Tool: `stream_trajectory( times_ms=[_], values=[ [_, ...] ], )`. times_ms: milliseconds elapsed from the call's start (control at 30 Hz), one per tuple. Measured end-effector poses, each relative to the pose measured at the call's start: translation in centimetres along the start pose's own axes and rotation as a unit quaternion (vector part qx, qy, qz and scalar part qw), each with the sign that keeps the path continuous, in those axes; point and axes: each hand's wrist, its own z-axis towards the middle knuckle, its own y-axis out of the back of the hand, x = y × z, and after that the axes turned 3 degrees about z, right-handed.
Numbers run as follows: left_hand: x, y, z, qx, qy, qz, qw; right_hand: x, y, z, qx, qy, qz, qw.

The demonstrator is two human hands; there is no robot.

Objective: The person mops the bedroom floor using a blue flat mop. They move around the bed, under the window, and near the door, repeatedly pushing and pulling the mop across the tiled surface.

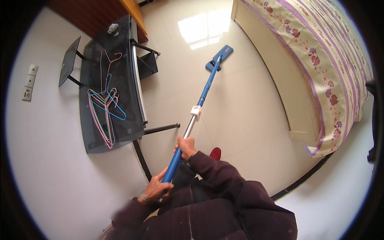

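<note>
A flat mop [206, 89] with a blue and silver pole slants away from me, its blue rectangular head [225, 52] lying on the tiled floor. My left hand [157, 187], with a watch at the wrist, is closed round the blue grip near the pole's lower end. Farther up, my right hand [186, 147] wraps the pole where the blue grip meets the silver tube. A white block [196, 111] sits on the pole beyond my right hand.
At left stands a dark glass desk [124, 134] with several coloured hangers [107, 102] and a small raised shelf [69, 62]. Its black feet [162, 129] reach onto the floor. A bed with a flowered cover [316, 60] and cream side panel [276, 70] stands at right. A wooden cabinet [136, 18] is behind the desk.
</note>
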Motion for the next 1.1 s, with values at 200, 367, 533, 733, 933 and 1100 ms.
stream_trajectory(
  times_ms=[200,367,533,733,933,1100],
  values=[
    [0.3,1.7,-5.0,0.041,0.053,0.07,0.995,-2.2,0.4,-6.7,0.032,-0.039,0.087,0.995],
    [-2.6,-0.1,-2.9,0.064,0.061,0.152,0.984,0.6,4.0,-6.4,0.02,-0.06,0.138,0.988],
    [-5.8,-3.8,2.9,0.067,0.045,0.134,0.988,6.1,7.2,-2.4,-0.02,0.01,0.126,0.992],
    [-10.7,-2.3,9.5,0.073,0.013,0.071,0.995,12.7,6.0,3.5,-0.03,0.014,0.111,0.993],
    [-18.4,-0.9,16.5,0.075,-0.007,0.059,0.995,20.7,3.4,10.3,-0.066,0.033,0.098,0.992],
    [-23.8,2.4,19.1,0.08,-0.014,0.029,0.996,24.8,-0.4,14.1,-0.078,0.019,0.093,0.992]
  ],
)
